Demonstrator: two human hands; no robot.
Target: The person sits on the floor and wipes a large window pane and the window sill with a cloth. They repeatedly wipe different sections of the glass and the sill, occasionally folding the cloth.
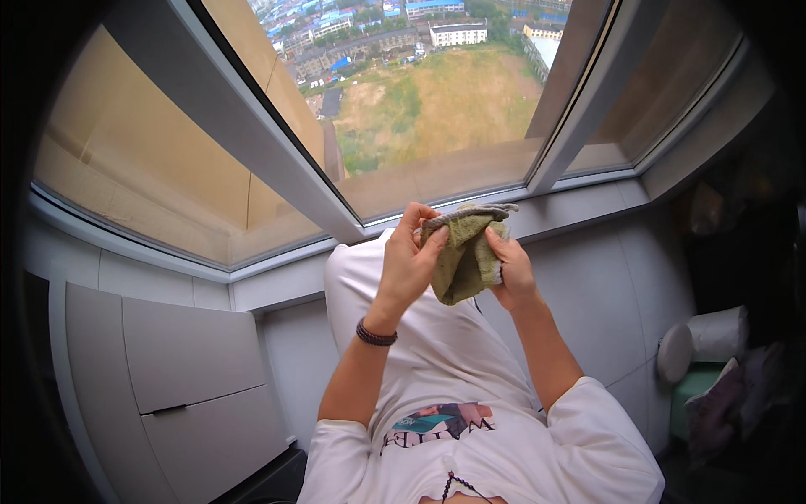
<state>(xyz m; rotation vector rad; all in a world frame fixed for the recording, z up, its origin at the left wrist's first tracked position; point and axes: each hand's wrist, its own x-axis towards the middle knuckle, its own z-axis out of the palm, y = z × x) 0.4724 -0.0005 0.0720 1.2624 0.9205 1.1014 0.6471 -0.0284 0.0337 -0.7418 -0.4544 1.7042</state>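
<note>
Both hands hold a folded olive-green cloth (465,264) with a fuzzy towel-like surface, in front of the window sill. My left hand (412,252) pinches its upper left corner between thumb and fingers. A grey braided cord (475,213) runs along the cloth's top edge, and its end sticks out to the right. On the other side, my right hand (515,268) grips the cloth's right edge, thumb on top, near a whitish strip. Between the hands the cloth sags into a fold, and its lower corner hangs down. Some fingers are hidden behind it.
A tall window (434,113) with grey frames rises ahead, above a tiled sill (585,208). At left stands a grey cabinet (195,353). To the right, a white cylindrical container (718,334) and a green bin-like object (696,384) with fabric beside it stand over the tiled floor (585,296).
</note>
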